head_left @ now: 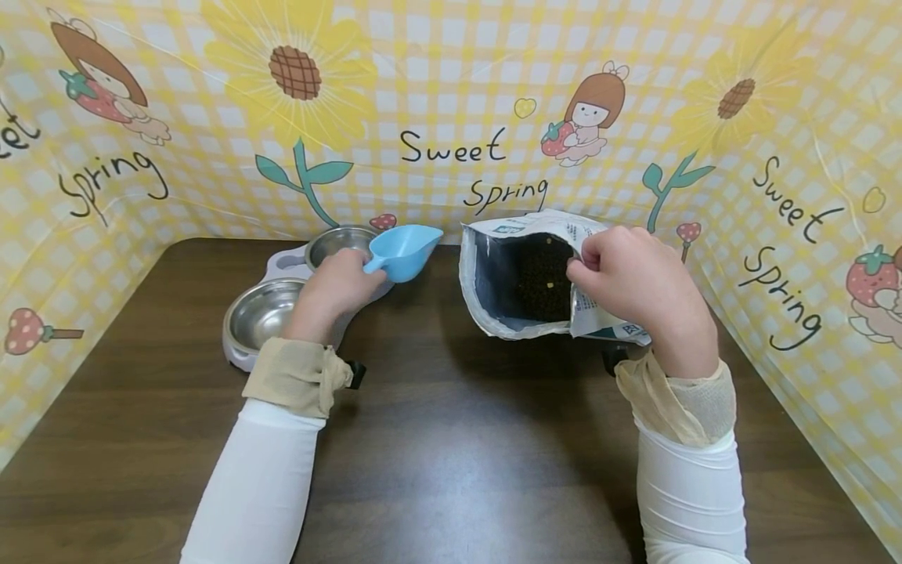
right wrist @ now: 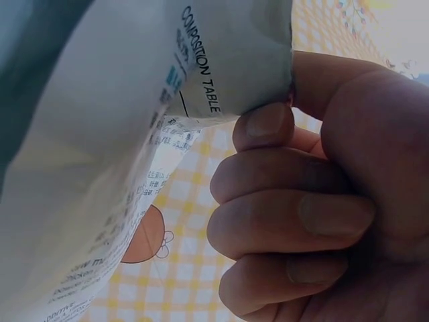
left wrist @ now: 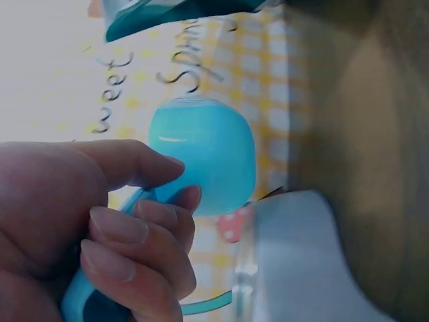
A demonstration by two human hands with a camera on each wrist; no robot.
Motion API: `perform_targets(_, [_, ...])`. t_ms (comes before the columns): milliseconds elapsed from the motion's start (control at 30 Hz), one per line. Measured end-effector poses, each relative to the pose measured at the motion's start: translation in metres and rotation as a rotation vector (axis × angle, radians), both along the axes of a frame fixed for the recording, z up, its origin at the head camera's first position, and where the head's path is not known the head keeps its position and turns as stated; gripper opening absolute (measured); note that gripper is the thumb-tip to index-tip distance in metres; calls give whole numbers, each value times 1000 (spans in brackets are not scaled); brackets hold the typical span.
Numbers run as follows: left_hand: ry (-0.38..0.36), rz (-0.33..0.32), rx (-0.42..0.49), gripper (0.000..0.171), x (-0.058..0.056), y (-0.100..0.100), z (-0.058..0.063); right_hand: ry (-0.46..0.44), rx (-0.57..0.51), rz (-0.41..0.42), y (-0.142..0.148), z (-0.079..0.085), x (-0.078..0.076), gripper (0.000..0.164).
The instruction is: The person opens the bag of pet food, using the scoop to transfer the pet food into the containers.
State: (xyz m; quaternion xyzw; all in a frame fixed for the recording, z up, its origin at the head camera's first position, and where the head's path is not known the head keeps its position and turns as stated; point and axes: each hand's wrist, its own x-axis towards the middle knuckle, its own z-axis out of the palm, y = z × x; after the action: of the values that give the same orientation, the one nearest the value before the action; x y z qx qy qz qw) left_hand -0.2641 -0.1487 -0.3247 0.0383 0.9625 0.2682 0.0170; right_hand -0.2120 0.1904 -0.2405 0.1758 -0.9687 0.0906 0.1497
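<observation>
My left hand (head_left: pixel 341 283) grips the handle of a light blue scoop (head_left: pixel 405 252), its bowl pointing right toward the bag. In the left wrist view the thumb and fingers wrap the handle, and the underside of the scoop (left wrist: pixel 208 154) faces the camera. My right hand (head_left: pixel 634 278) pinches the right edge of the mouth of a white pet food bag (head_left: pixel 482 317). The bag leans with its mouth wide and facing me; dark brown kibble (head_left: pixel 546 286) shows inside. In the right wrist view the thumb and forefinger pinch the bag's printed edge (right wrist: pixel 248 60).
A pale double-bowl feeder stands at the back left, with a near steel bowl (head_left: pixel 261 317) and a far steel bowl (head_left: pixel 338 239) partly behind my left hand. Yellow checked cloth (head_left: pixel 451 94) walls in the dark wooden table (head_left: pixel 451 439) at the back and sides.
</observation>
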Motion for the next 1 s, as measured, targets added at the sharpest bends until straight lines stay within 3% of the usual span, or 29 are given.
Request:
perform_targets(700, [62,-39,15,36,37,-14,56,2,1,14,-3,-1,1,46])
perform_targets(1000, [139,-95,72,38,58,-20,76,-45,18,-9,-7,-2,0,47])
